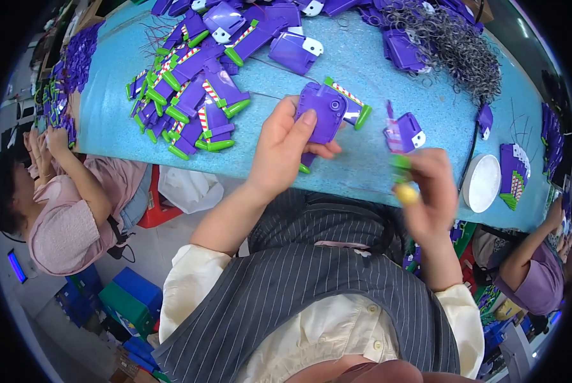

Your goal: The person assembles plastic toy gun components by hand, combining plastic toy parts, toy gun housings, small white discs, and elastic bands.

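My left hand (281,143) is closed around a purple plastic shell (318,118), thumb on its face, near the middle of the table. From the shell's upper right sticks a toy wing (348,96) with red-and-white stripes and a green tip. My right hand (429,191), blurred by motion, pinches the green end of another striped wing piece (399,162), held apart from the shell. Something yellow covers a fingertip of that hand. Just behind it lies a purple part with a white corner (412,133).
On the blue table (247,150), a heap of green-tipped purple wings (196,96) lies left. Purple shells (292,51) lie at the back. A pile of small metal rings (452,48) is back right, a white bowl (481,183) at the right edge. Co-workers sit on both sides.
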Demonstrator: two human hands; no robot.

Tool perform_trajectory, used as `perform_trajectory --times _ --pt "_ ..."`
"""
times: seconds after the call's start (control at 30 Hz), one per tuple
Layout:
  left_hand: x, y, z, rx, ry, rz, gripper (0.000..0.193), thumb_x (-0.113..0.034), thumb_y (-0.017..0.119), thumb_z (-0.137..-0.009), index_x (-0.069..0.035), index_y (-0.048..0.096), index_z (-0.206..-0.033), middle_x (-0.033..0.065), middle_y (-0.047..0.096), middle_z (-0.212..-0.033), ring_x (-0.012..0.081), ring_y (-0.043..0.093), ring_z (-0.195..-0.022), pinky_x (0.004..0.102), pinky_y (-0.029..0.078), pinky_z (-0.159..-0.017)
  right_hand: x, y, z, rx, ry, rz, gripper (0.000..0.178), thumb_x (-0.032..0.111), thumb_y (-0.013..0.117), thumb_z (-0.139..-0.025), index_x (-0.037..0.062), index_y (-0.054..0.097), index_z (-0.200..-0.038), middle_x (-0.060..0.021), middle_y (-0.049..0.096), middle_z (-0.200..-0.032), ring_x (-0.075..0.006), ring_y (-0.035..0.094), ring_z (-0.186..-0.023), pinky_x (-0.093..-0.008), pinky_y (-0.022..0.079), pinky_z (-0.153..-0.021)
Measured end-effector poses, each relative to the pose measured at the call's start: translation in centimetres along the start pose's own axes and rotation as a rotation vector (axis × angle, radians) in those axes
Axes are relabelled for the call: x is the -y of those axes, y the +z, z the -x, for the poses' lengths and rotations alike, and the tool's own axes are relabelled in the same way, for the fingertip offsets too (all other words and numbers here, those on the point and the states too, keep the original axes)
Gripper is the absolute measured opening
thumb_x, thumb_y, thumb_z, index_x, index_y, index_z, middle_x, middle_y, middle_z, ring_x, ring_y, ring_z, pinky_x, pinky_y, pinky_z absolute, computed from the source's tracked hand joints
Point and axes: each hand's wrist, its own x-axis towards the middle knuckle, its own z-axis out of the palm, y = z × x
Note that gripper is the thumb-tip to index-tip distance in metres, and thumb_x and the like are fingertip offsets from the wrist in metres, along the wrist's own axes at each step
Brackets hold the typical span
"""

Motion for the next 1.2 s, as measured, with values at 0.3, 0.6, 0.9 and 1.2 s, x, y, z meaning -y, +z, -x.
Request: perform_trajectory --times 0.3,0.6,0.9,1.2 --pt "0.6 6.9 1.2 0.060 0.001 0.392 0.036 -0.024 0.031 -0.098 -0.002 0.035 -0.126 0.0217 0.052 -0.118 0.0289 0.062 -0.094 0.0386 0.051 -0.082 -0.6 2.1 4.6 0.194 0.399 -0.946 0.033 0.006 0.048 -0.091 0.0011 0.035 -0.120 -0.0143 0.051 -0.116 -0.0218 0.054 -0.104 -0.0351 0.046 -0.084" --pt "2.6 5.8 4.3 0.159 -0.101 -0.307 0.029 -0.015 0.045 -0.094 0.000 0.039 -0.118 0.0121 0.061 -0.094 0.0154 0.064 -0.077 0.0286 0.051 -0.068 -1.0 -1.7 -2.6 -0.233 0.413 -0.435 0.041 0.022 0.042 -0.095 -0.0040 0.045 -0.127 -0.0194 0.053 -0.120 -0.0230 0.058 -0.101 -0.0307 0.047 -0.083" --pt "1.8 5.8 2.8 0.122 -0.148 0.122 0.027 -0.011 0.042 -0.095 0.000 0.043 -0.119 0.0085 0.057 -0.109 0.0153 0.059 -0.093 0.0280 0.049 -0.080 1.7 -1.3 -1.1 -0.213 0.111 0.160 0.019 -0.002 0.062 -0.076 -0.0026 0.062 -0.095 -0.0108 0.061 -0.075 -0.0156 0.059 -0.062 -0.0255 0.044 -0.053" --pt "2.9 7.7 4.3 0.197 0.102 -0.030 0.030 -0.005 0.044 -0.094 0.004 0.043 -0.122 0.0091 0.058 -0.108 0.0082 0.055 -0.092 0.0224 0.045 -0.079 2.1 -1.4 0.6 -0.230 -0.090 0.445 0.029 -0.001 0.070 -0.061 -0.0008 0.062 -0.089 -0.0100 0.057 -0.072 -0.0235 0.058 -0.060 -0.0313 0.045 -0.050"
